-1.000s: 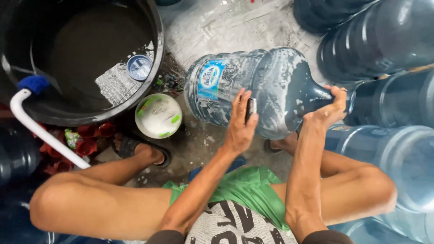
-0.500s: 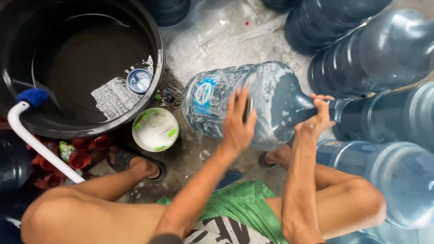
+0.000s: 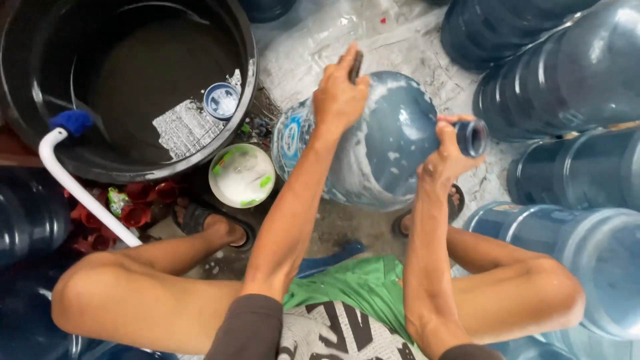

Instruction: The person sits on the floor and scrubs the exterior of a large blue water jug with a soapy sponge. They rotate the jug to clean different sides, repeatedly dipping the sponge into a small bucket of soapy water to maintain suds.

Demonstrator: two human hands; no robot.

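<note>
Soapy translucent blue plastic water jug (image 3: 380, 143): left hand (image 3: 340, 93) pressing a dark scrubber, right hand (image 3: 450, 153) clamped round neck; best steadied firmly beside black tub (image 3: 248, 87).

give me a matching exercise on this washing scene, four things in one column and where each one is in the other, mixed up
Things:
1. left hand
2. right hand
3. white bowl
4. small blue cup

Places:
A. inside the big black tub
B. on the ground between the tub and the soapy jug
C. at the neck of the jug
D. on top of the jug's side, pressing a dark pad

Pairs: 1-D, 2-C, 3-B, 4-A
</note>
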